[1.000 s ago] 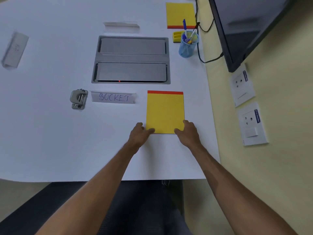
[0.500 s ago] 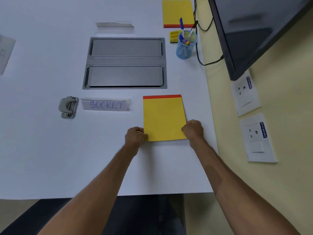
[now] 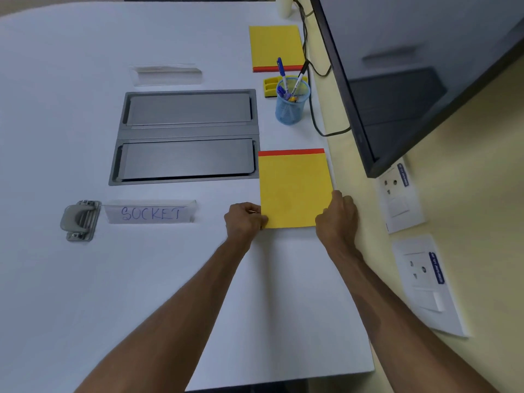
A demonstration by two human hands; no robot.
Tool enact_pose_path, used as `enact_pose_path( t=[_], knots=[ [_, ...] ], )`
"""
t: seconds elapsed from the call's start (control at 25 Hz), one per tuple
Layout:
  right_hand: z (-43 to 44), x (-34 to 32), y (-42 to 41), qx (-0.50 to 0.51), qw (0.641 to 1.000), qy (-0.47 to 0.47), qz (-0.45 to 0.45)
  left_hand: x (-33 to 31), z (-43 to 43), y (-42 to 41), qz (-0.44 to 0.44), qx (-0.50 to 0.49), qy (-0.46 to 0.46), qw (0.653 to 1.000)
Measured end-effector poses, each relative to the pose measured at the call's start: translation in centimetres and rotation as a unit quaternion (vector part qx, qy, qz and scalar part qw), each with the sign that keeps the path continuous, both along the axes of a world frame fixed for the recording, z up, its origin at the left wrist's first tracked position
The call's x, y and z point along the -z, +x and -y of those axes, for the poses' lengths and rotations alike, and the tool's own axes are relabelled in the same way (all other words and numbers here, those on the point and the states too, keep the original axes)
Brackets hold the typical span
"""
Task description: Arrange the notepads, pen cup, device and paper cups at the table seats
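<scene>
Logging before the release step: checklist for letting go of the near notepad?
1. Left hand grips the near notepad at its bottom-left corner: ok.
2. Right hand holds the bottom-right corner: ok.
3. Red strip points away from the person: ok.
4. Pad stands apart from the pen cup: ok.
5. Pad fully down on the table: cannot tell.
6. Pad's right edge inside the table edge: ok, but close.

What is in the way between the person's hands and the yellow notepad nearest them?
Nothing visible. The left hand and right hand already grip the near corners of the notepad, which sits on the table beside the metal socket box.
</scene>
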State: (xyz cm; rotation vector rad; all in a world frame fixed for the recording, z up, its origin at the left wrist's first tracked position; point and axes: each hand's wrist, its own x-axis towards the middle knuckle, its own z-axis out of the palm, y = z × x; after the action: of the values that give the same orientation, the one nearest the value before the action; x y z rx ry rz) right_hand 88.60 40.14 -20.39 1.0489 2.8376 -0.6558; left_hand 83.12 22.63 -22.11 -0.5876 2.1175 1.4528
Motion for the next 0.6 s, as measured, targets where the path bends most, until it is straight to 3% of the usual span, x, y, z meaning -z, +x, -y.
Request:
enact_pose_path(
  t=[0.36,0.6],
  knots=[
    [-0.3,0.9,-0.1,0.008,0.998,-0.029,0.053,1.7,-2.2,-0.6,-0.009,0.039,-0.029,0.999],
    [0.1,0.8,0.6,0.01,0.997,-0.047,0.066,1.7,-2.0,-0.1,-0.086,0.181,-0.12,0.972]
  ],
)
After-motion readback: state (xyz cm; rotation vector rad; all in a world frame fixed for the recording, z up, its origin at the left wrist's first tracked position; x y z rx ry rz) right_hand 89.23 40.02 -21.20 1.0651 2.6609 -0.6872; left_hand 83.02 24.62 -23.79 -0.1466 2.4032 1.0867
